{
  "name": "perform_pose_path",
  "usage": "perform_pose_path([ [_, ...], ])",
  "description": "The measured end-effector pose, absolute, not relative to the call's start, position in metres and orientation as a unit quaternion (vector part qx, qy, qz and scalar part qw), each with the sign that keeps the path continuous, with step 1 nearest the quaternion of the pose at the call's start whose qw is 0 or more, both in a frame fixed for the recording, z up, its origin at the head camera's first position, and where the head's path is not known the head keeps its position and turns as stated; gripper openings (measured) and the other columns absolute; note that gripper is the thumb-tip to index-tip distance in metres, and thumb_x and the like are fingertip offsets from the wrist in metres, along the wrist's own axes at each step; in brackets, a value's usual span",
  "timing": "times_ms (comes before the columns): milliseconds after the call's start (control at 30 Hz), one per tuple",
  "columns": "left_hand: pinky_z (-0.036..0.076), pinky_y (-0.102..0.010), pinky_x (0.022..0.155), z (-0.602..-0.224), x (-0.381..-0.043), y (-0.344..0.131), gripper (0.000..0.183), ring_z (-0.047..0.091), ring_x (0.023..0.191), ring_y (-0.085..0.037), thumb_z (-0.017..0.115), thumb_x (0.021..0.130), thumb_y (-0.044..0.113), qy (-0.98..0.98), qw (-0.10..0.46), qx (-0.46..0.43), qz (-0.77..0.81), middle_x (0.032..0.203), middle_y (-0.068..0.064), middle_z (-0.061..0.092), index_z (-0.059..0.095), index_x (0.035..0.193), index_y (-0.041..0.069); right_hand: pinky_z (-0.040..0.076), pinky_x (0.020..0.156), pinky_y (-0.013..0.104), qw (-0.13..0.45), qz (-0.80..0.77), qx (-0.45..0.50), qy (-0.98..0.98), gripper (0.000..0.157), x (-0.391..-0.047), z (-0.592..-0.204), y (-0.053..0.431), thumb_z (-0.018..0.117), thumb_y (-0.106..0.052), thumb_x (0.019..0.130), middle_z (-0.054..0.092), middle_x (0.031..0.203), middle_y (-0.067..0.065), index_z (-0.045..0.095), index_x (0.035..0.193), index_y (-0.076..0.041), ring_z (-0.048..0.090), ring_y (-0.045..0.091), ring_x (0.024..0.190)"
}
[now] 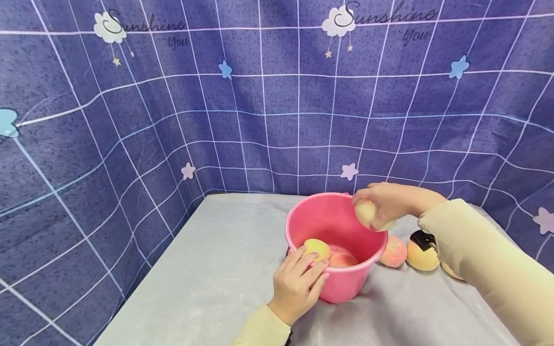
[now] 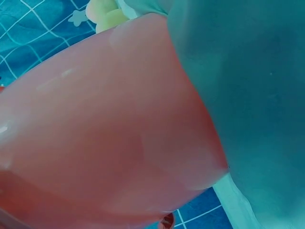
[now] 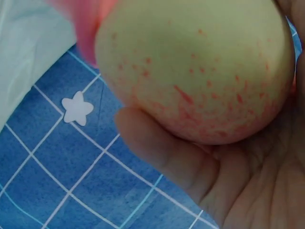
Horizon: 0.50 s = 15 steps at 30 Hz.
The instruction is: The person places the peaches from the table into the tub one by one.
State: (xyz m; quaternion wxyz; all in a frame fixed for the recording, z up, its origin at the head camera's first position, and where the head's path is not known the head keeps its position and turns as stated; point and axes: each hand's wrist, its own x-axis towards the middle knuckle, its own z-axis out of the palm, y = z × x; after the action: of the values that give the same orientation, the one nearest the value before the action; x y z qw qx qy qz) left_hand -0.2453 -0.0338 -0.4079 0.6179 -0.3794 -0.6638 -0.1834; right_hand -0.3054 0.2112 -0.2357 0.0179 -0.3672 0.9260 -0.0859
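A pink bucket [image 1: 342, 283] stands on the grey cloth-covered table. My left hand [image 1: 296, 283] grips its near-left rim, the fingers laid over the edge. Inside, by those fingers, are a yellow peach [image 1: 317, 249] and a pinkish one beside it. Over the bucket's right rim, my right hand [image 1: 385, 204] holds a pale peach [image 1: 365, 211]. Seen from the right wrist, this peach [image 3: 200, 71] is yellow-green with red specks, the fingers and palm around it. The bucket's outer wall [image 2: 105, 119] fills most of the left wrist view.
Right of the bucket lie a pink peach [image 1: 394, 252], a yellow-orange one [image 1: 421, 254] and another partly hidden by the right sleeve [image 1: 489, 259]. A blue checked curtain [image 1: 277, 96] hangs behind the table [image 1: 195, 278] and along its left side.
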Motion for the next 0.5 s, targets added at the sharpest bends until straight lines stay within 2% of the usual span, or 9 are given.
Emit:
perform_pose_path([
  [233, 0.052, -0.040, 0.081, -0.410, -0.246, -0.033, 0.026, 0.066, 0.094, -0.026, 0.055, 0.095, 0.028, -0.667, 0.616, -0.376, -0.186, 0.093, -0.003, 0.069, 0.076, 0.087, 0.016, 0.049, 0.068, 0.033, 0.071, -0.075, -0.357, 0.928, 0.055, -0.310, -0.227, 0.196, 0.078, -0.010, 0.060, 0.060, 0.090, 0.004, 0.062, 0.112, -0.011, 0.056, 0.019, 0.080],
  [500, 0.051, -0.041, 0.083, -0.407, -0.250, -0.032, 0.026, 0.066, 0.094, -0.026, 0.055, 0.096, 0.029, -0.667, 0.617, -0.376, -0.183, 0.092, -0.003, 0.069, 0.076, 0.086, 0.016, 0.049, 0.068, 0.033, 0.086, -0.077, -0.356, 0.927, 0.055, -0.312, -0.229, 0.189, 0.077, -0.010, 0.061, 0.060, 0.088, 0.003, 0.061, 0.113, -0.009, 0.056, 0.018, 0.079],
])
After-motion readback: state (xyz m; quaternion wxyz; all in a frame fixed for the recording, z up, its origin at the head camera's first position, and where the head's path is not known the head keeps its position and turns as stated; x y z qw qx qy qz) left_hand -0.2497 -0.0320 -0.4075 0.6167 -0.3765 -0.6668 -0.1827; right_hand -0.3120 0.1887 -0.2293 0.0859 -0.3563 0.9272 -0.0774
